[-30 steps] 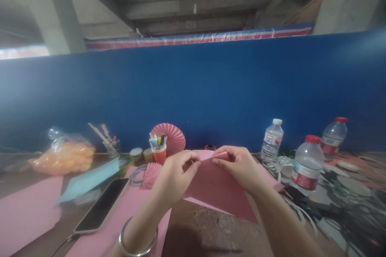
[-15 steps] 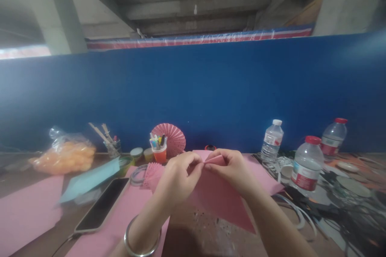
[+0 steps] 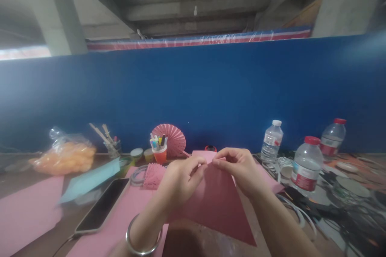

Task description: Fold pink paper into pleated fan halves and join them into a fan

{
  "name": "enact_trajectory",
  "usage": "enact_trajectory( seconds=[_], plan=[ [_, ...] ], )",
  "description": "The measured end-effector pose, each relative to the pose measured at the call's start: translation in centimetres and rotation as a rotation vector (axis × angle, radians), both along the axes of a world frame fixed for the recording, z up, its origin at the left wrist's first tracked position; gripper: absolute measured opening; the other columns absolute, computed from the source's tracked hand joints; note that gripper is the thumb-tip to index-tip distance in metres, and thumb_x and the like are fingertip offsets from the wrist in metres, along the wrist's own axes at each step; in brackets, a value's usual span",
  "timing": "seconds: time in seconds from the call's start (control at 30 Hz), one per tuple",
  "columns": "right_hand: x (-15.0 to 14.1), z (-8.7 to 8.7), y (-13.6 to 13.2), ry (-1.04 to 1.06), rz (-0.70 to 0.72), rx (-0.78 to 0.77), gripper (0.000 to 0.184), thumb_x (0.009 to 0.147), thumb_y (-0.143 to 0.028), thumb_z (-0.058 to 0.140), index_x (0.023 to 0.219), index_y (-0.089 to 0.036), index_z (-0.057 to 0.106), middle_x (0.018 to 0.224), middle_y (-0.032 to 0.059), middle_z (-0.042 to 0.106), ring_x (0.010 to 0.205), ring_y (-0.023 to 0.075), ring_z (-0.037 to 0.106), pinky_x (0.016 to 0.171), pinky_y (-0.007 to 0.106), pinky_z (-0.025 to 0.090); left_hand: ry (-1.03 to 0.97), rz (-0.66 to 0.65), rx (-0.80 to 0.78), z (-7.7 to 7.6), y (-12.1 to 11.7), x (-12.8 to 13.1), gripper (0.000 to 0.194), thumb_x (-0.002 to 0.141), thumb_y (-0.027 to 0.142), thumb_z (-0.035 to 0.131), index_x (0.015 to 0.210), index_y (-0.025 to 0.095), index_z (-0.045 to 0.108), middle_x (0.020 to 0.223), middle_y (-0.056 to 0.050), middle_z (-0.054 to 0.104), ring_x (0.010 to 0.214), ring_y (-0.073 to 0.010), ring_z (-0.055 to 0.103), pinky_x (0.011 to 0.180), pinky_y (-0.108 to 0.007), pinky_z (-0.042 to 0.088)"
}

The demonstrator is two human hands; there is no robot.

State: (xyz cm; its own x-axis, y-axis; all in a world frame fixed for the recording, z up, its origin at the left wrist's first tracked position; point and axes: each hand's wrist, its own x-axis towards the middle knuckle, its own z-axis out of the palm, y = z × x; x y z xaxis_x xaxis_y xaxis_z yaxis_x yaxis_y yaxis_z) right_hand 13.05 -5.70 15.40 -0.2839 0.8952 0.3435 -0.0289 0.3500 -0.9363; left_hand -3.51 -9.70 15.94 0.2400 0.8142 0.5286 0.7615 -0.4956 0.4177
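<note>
A sheet of pink paper [image 3: 218,204] hangs tilted between my hands over the table. My left hand [image 3: 185,174] pinches its top edge between thumb and forefinger. Just to the right, my right hand [image 3: 237,166] pinches the same edge, the two sets of fingertips a small gap apart. Whether the edge is folded under the fingers I cannot tell. A pleated pink paper piece [image 3: 153,176] lies left of my left hand. Behind it stands a round pleated pink paper fan [image 3: 171,138].
An orange-and-white cup of pens [image 3: 159,153] stands before the fan. A phone [image 3: 102,205] lies on pink paper at left, near a bag of orange snacks [image 3: 69,156]. Plastic bottles [image 3: 306,164] and tangled cables [image 3: 358,221] crowd the right. A blue partition [image 3: 193,92] rises behind.
My right hand has moved slightly right, away from my left fingertips. The folded flap of paper seen at my right fingers no longer shows, and the sheet's lower edge hangs a little lower.
</note>
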Motion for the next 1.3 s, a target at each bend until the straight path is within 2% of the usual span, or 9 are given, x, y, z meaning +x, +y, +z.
enact_trajectory(
  seconds=[0.23,0.5,0.6,0.73,0.87,1.0,1.13,1.3],
  plan=[
    [0.4,-0.4,1.0,0.043,-0.027,0.020,0.024,0.062,-0.036,0.065,0.069,-0.013,0.064,0.065,0.0034,0.060,0.057,0.0126,0.052,0.054,0.024,0.040,-0.065,0.025,-0.004,0.1,0.0,0.0,0.020,0.082,0.024,0.039,0.079,0.018,0.058,0.063,0.004,0.058,0.054,-0.0082,0.048,0.050,-0.020,0.032],
    [0.3,-0.1,0.6,-0.056,-0.142,0.109,0.031,0.073,-0.040,0.052,0.060,-0.013,0.060,0.056,0.0006,0.054,0.053,0.0108,0.047,0.049,0.021,0.036,-0.104,0.029,-0.039,0.3,0.1,-0.1,0.021,0.081,0.025,0.038,0.077,0.018,0.057,0.059,0.004,0.055,0.051,-0.0083,0.045,0.048,-0.020,0.031],
    [0.1,0.1,0.4,-0.031,-0.086,0.076,0.028,0.071,-0.039,0.055,0.067,-0.013,0.063,0.060,0.0020,0.058,0.056,0.0125,0.050,0.051,0.022,0.038,-0.113,0.036,-0.047,0.4,0.3,-0.2,0.021,0.082,0.026,0.038,0.077,0.018,0.057,0.060,0.004,0.055,0.054,-0.0087,0.046,0.051,-0.020,0.033],
    [0.0,0.1,0.3,-0.155,-0.083,0.052,0.020,0.068,-0.034,0.059,0.071,-0.015,0.065,0.065,0.0024,0.062,0.057,0.0132,0.053,0.050,0.022,0.040,-0.156,0.010,-0.024,0.2,0.6,-0.2,0.019,0.082,0.021,0.040,0.080,0.019,0.058,0.070,0.002,0.060,0.064,-0.0107,0.053,0.060,-0.022,0.039],
    [-0.2,0.2,0.1,-0.190,-0.184,0.174,0.018,0.069,-0.030,0.058,0.079,-0.017,0.065,0.071,0.0025,0.064,0.064,0.0150,0.056,0.056,0.024,0.043,-0.224,0.001,0.096,0.0,0.6,0.0,0.013,0.079,0.020,0.047,0.080,0.019,0.060,0.079,-0.001,0.063,0.073,-0.0137,0.056,0.068,-0.025,0.043],
    [-0.4,0.6,-0.8,-0.211,-0.332,0.359,0.016,0.073,-0.030,0.055,0.081,-0.018,0.062,0.078,0.0049,0.063,0.069,0.0165,0.056,0.062,0.028,0.045,-0.273,0.086,0.229,-0.2,0.6,-0.1,0.014,0.079,0.023,0.048,0.078,0.020,0.062,0.078,-0.002,0.064,0.074,-0.0144,0.057,0.068,-0.026,0.045],
    [-0.7,0.5,-1.5,-0.236,-0.389,0.518,0.012,0.076,-0.026,0.052,0.079,-0.020,0.063,0.083,0.0056,0.061,0.072,0.0164,0.055,0.064,0.028,0.045,-0.303,0.167,0.279,-0.4,0.7,-0.1,0.013,0.079,0.025,0.050,0.080,0.020,0.062,0.077,-0.001,0.064,0.071,-0.0133,0.057,0.066,-0.024,0.045],
    [-1.1,0.2,-1.6,-0.193,-0.425,0.489,0.018,0.077,-0.027,0.052,0.092,-0.019,0.058,0.088,0.0062,0.060,0.073,0.0163,0.055,0.062,0.027,0.046,-0.322,0.215,0.291,-0.5,0.8,0.1,0.011,0.078,0.024,0.050,0.077,0.020,0.061,0.075,0.000,0.062,0.069,-0.0119,0.056,0.064,-0.023,0.044]
  ],
)
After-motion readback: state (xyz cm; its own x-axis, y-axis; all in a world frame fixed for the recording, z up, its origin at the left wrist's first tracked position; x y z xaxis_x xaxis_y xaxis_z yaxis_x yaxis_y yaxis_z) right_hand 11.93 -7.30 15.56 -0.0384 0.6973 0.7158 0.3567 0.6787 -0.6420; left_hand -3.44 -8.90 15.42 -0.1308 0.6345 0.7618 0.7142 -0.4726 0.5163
